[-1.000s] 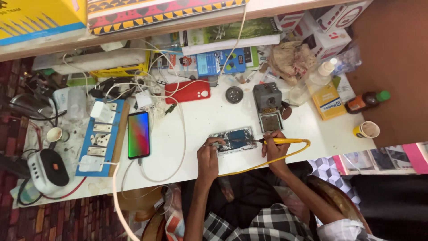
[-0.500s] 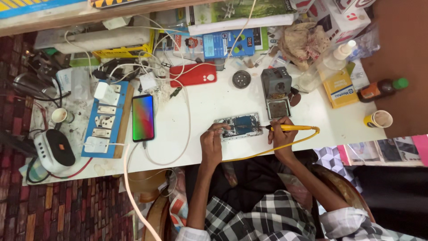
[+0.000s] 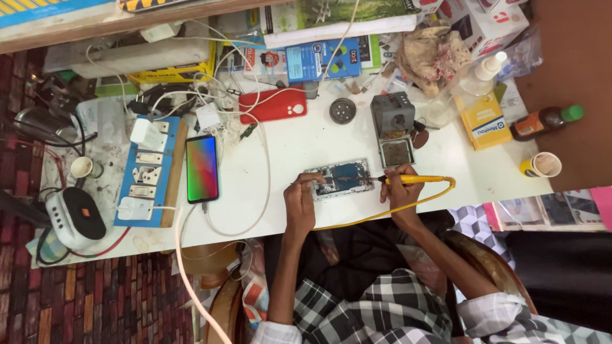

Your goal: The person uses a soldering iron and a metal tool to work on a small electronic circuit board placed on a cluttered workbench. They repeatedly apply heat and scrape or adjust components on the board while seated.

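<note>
Head view: left hand [image 3: 300,199] pins the opened phone [image 3: 340,178] with fingertips — right hand [image 3: 400,190], wrist bent, pinches the yellow soldering iron [image 3: 417,180].

The white table [image 3: 299,146] looks a smooth, matt laminate, stained and grubby toward its nine o'clock end, and the opened phone [image 3: 339,178] on it shows bare metal and dark circuit board under the left hand [image 3: 301,202], while the right hand [image 3: 400,191] grips a soldering iron [image 3: 414,180] with a glossy yellow plastic handle and rubbery yellow cord. At ten o'clock from the opened phone lies a matt red phone case [image 3: 274,105] and a glass-glossy lit phone [image 3: 202,169]. At two o'clock sits crumpled cloth [image 3: 433,54].
</note>
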